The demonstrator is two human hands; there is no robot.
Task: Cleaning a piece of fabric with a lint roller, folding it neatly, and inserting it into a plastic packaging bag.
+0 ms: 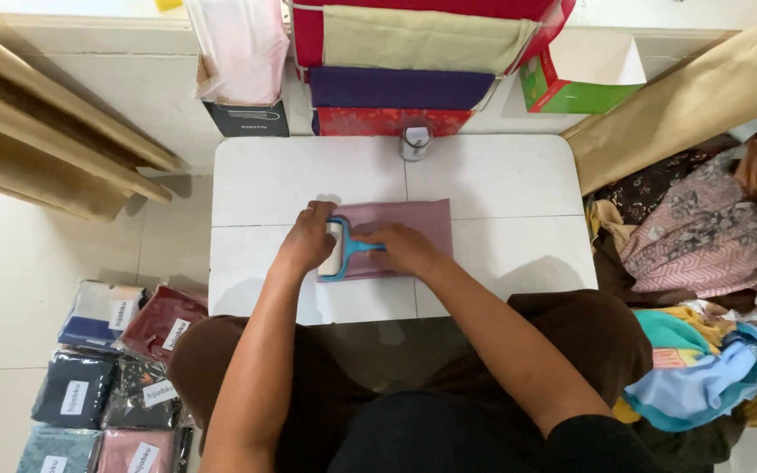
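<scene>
lying flat on the white table (pixel 501 175), the folded mauve cloth (pixel 409 219) sits near the table's centre. the right hand (pixel 403 248) is closed around the blue handle of the lint roller (pixel 336 250), whose white drum rests on the cloth's left end. the left hand (pixel 308 236) presses down on that same left end, fingers spread over the cloth edge and touching the roller frame; it grasps nothing.

containers: a dark box (pixel 245 118) behind the table holds a pale pink bagged bundle (pixel 240 44). a wire rack (pixel 396 74) holds stacked fabric in red, beige, purple and patterned red. a green carton (pixel 571 92) stands to the right of it; its contents are not visible. a small metal can (pixel 414 142) stands at the table's rear edge.

packaged cloths (pixel 107 377) lie on the floor at lower left, partly cut off by the frame. loose garments (pixel 703 236) are piled at right, cut off at the edge. the roller's lower end is hidden by the left hand.
</scene>
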